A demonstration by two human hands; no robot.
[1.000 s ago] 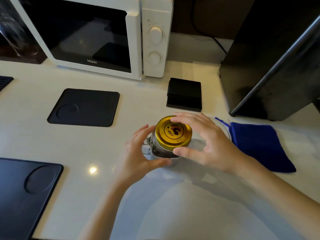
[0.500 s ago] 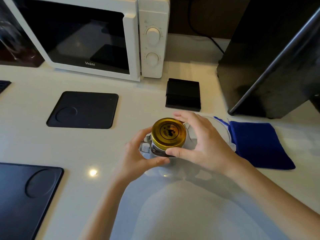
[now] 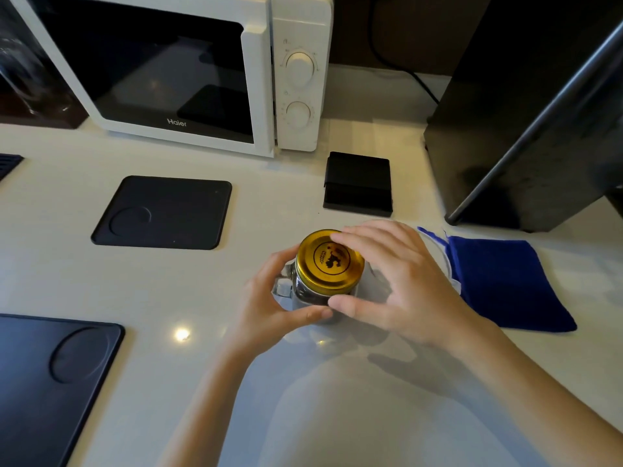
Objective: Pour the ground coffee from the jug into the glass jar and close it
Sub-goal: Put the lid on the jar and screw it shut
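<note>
A glass jar (image 3: 305,293) with dark coffee inside stands upright on the white counter (image 3: 202,291). A gold lid (image 3: 332,264) with a dark emblem sits on its mouth. My left hand (image 3: 266,298) wraps the jar's body from the left, thumb at the front. My right hand (image 3: 404,281) grips the lid from the right, fingers on its far rim and thumb on its near edge. The rim of a clear jug (image 3: 443,261) shows behind my right hand; the rest of it is hidden.
A blue cloth (image 3: 505,284) lies right of the jug. Behind it is a small black box (image 3: 357,183), a white microwave (image 3: 296,79) and a tall black appliance (image 3: 522,112). Black mats lie at the left (image 3: 161,212) and near left (image 3: 50,382).
My right hand's fingers and thumb have shifted around the lid's rim. The jar stays in the same spot, with my left hand still on it.
</note>
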